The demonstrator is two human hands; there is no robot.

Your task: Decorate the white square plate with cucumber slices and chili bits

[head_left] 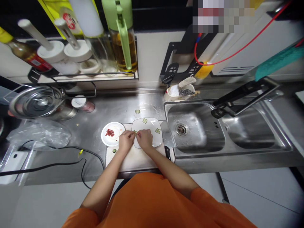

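Note:
My left hand (pixel 126 139) and my right hand (pixel 144 137) meet over the left part of a squarish white plate (pixel 148 142). The fingers of both are pinched together, and a bit of green shows between them; what each one holds is too small to make out. Green crescent pieces form a swirl (pixel 144 120) at the plate's far side and another swirl (pixel 158 130) at its right. Beside my left hand is a round white plate (pixel 103 134) with small red pieces (pixel 109 133). Under both plates lies a pale cutting board (pixel 140 161).
A cleaver (pixel 168 152) with a black handle lies right of the square plate, next to the sink (pixel 199 126). A green chunk (pixel 114 151) sits on the board; a green slice (pixel 137 111) lies on the counter. Leftward are a power cord (pixel 71 147), plastic bag (pixel 40 134) and lidded pot (pixel 40 103).

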